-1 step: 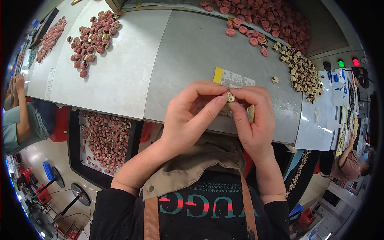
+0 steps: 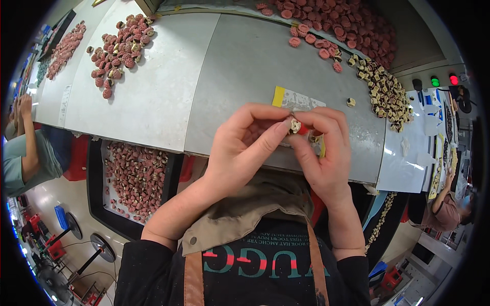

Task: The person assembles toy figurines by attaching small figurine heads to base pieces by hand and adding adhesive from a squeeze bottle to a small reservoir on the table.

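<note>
I hold one cream-and-dark piece (image 2: 295,125) between both hands, over the near part of the grey worktop (image 2: 245,61): thumb and forefinger of my left hand (image 2: 240,143) pinch its left side, and those of my right hand (image 2: 326,148) close narrowly on its right. A red part (image 2: 303,130) shows at that right side; whether it is joined to the piece, I cannot tell. Judged by size and look, the piece is light and firm, with small faces liable to slip or twist; its brittleness cannot be judged by eye. Hold by opposite sides, using fingertip pads and light, even pressure. Beneath my hands lies a white sheet (image 2: 303,98) with a yellow edge. A loose piece (image 2: 351,102) sits just beyond on the right, near a cluster of cream-and-dark pieces (image 2: 385,92); pink scalloped pieces (image 2: 352,25) are heaped far right. Pink bumpy pieces (image 2: 122,48) lie far left. Near left, below the worktop, a black tray (image 2: 94,178) contains many more. One co-worker (image 2: 23,163) sits at left, another person (image 2: 441,214) at right.
</note>
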A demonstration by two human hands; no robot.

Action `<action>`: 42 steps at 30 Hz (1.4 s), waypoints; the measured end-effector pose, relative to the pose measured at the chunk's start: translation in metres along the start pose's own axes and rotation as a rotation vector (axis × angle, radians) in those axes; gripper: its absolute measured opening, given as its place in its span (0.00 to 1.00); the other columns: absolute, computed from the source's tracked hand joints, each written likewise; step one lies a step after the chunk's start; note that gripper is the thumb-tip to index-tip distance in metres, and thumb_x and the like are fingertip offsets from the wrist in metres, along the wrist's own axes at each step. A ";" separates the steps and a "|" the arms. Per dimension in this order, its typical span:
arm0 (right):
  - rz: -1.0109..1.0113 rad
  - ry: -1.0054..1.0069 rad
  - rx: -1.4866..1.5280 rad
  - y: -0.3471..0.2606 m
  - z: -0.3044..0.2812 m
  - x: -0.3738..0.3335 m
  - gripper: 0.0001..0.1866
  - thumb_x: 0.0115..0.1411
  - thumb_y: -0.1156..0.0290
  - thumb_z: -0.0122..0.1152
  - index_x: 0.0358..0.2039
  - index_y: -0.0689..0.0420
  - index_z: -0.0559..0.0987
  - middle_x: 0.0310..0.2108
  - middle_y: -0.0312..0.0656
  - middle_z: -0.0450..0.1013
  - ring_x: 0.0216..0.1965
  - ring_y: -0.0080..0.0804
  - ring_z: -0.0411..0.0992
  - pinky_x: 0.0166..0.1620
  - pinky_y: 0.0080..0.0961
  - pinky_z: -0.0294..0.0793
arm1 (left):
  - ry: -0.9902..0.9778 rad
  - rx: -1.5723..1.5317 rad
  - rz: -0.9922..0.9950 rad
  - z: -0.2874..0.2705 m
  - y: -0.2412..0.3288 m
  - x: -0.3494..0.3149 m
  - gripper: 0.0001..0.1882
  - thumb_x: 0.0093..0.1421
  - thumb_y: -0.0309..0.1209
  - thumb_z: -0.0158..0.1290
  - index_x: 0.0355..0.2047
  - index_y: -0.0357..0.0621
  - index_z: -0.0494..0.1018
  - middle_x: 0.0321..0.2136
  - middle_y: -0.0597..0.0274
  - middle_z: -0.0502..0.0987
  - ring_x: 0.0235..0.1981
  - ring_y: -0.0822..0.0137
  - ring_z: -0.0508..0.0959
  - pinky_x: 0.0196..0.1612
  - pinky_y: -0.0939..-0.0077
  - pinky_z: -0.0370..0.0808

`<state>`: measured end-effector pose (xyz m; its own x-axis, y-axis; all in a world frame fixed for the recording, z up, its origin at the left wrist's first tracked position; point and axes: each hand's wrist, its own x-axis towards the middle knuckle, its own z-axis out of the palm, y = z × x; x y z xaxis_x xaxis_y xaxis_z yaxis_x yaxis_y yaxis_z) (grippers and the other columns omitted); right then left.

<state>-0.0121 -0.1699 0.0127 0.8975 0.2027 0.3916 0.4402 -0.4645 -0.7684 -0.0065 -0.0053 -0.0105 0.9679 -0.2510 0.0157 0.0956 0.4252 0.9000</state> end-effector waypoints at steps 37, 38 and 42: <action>-0.006 0.076 -0.510 0.056 -0.090 -0.012 0.18 0.55 0.76 0.63 0.47 0.59 0.76 0.45 0.47 0.71 0.46 0.44 0.70 0.49 0.34 0.70 | 0.215 1.841 0.462 -0.083 0.043 0.041 0.12 0.61 0.30 0.53 0.45 0.43 0.74 0.47 0.54 0.74 0.48 0.54 0.72 0.52 0.62 0.69; 0.017 0.083 -0.547 0.059 -0.098 -0.006 0.16 0.57 0.75 0.61 0.47 0.59 0.76 0.45 0.47 0.71 0.45 0.44 0.70 0.49 0.33 0.70 | 0.288 1.957 0.418 -0.103 0.051 0.042 0.14 0.62 0.30 0.53 0.48 0.44 0.73 0.48 0.52 0.73 0.51 0.54 0.71 0.54 0.63 0.68; 0.128 -0.008 -0.430 0.069 -0.100 0.012 0.13 0.58 0.76 0.59 0.45 0.59 0.76 0.43 0.45 0.72 0.44 0.43 0.70 0.48 0.33 0.70 | 0.335 2.037 0.514 -0.113 0.064 0.057 0.17 0.62 0.31 0.53 0.51 0.45 0.73 0.49 0.52 0.73 0.53 0.54 0.70 0.55 0.62 0.67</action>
<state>0.0267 -0.2857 0.0146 0.9448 0.1263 0.3023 0.2766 -0.8019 -0.5295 0.0811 0.1057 -0.0012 0.8352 -0.2247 0.5019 -0.2249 -0.9725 -0.0611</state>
